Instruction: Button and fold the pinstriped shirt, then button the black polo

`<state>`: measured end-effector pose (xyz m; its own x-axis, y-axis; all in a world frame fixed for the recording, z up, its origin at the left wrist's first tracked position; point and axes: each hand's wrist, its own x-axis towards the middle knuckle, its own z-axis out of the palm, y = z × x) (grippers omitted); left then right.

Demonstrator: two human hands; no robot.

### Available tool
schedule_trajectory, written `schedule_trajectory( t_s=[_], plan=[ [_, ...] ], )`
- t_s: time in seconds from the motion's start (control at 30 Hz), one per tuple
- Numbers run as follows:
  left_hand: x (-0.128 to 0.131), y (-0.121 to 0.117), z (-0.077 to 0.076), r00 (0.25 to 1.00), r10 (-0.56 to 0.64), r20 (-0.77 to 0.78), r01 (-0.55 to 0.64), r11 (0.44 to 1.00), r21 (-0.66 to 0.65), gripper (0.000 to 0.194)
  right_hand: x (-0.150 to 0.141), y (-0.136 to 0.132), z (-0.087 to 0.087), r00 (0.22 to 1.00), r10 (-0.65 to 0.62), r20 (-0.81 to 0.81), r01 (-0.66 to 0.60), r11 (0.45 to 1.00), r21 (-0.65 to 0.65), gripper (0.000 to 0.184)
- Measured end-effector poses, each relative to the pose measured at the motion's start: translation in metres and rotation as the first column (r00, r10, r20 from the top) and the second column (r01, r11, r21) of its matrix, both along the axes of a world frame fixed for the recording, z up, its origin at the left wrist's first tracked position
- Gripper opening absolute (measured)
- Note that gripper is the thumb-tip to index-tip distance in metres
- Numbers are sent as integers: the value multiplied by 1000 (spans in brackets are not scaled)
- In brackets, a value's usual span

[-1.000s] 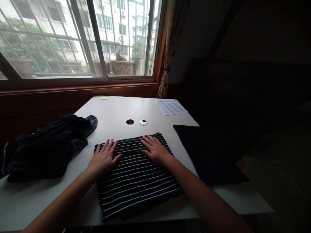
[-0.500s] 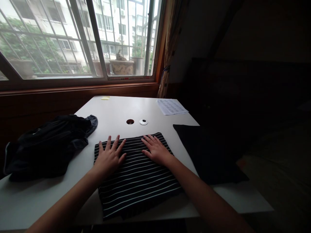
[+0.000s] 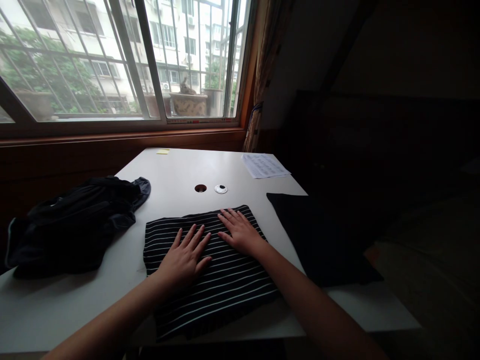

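Note:
A black cloth garment with thin white stripes (image 3: 225, 280) lies folded into a rough rectangle on the white table, its near edge slightly uneven. My left hand (image 3: 185, 257) rests flat on its left-middle part, fingers spread. Near the far right corner, my right hand (image 3: 240, 232) also lies flat on the stripes with fingers apart. Neither hand grips the fabric. The exact kind of garment cannot be told from this fold.
A crumpled dark garment (image 3: 82, 225) lies on the left of the white table (image 3: 180, 170). Dark folded cloth (image 3: 322, 235) hangs over the right side. Printed papers (image 3: 265, 165), a yellow note (image 3: 163, 151), a cable hole (image 3: 200, 188) and its round cover (image 3: 221, 189) are farther back.
My left hand has slid right and toward me over the striped garment, from its far left corner to nearer the middle. My right hand has stayed almost still.

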<state>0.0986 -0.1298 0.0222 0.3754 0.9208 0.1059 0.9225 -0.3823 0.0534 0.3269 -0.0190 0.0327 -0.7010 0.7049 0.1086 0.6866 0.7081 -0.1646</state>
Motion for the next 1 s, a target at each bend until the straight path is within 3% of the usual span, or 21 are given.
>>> schedule_trajectory(
  t_s=[0.27,0.5,0.67,0.77,0.87,1.0],
  plan=[
    [-33,-19,1,975,221,-30,-221,975,-4,72,0,-1,1,1000,-8,3,8,1000,-29,69],
    [-65,-22,-2,930,354,-104,-356,934,-6,75,1,0,-1,1000,-12,-8,11,1000,-19,69],
    [-81,-21,5,891,407,-203,-425,904,-50,71,0,-1,-1,1000,-12,-9,12,1000,-14,69],
    [-86,-16,13,875,420,-241,-438,899,-25,69,0,-1,-1,1000,-10,-11,10,1000,-13,69],
    [-81,-5,20,884,409,-228,-401,913,82,69,1,0,0,1000,-7,-12,6,1000,-19,70],
    [-57,16,26,949,274,-157,-264,961,87,65,1,0,1,1000,-15,-6,14,999,-35,72]
  ],
)
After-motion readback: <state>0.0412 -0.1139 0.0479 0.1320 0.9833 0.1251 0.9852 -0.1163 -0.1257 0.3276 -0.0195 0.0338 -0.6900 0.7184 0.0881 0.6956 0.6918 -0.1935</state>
